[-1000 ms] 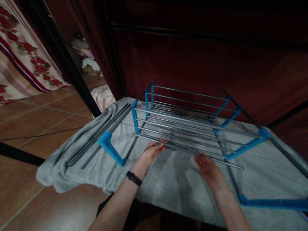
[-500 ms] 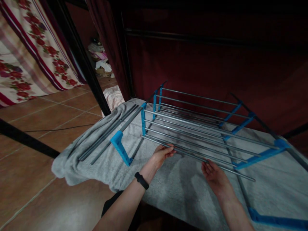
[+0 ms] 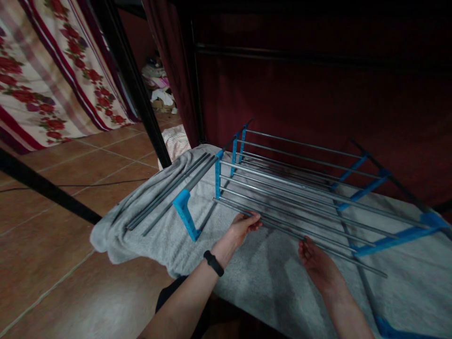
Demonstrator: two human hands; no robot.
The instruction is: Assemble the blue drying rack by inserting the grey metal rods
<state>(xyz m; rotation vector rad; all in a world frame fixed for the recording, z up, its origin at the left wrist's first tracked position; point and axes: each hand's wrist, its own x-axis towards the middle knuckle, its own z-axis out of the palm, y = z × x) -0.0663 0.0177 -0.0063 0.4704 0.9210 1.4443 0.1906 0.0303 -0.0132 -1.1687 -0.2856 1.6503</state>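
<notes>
Both hands hold one loose grey metal rod (image 3: 278, 228) level, in front of a rack (image 3: 296, 186) of metal bars and blue plastic brackets. My left hand (image 3: 244, 227) pinches the rod left of its middle, a dark band on that wrist. Further right, my right hand (image 3: 316, 259) grips it between thumb and fingers, palm turned partly up. The rod's left end lies close to the foot of a blue bracket (image 3: 218, 178); whether they touch I cannot tell. Its right end sticks out past a second blue bracket (image 3: 388, 235).
A grey blanket (image 3: 155, 249) lies under the rack. Loose rods (image 3: 169, 190) rest on its left side, near a blue end piece (image 3: 186, 214). Black bed posts (image 3: 141, 89) rise at the left. Beyond are a tiled floor (image 3: 52, 226) and a floral curtain (image 3: 84, 61).
The view has shifted slightly, so the scene sits further right. Both hands keep their hold on the rod, which has hardly moved relative to the rack.
</notes>
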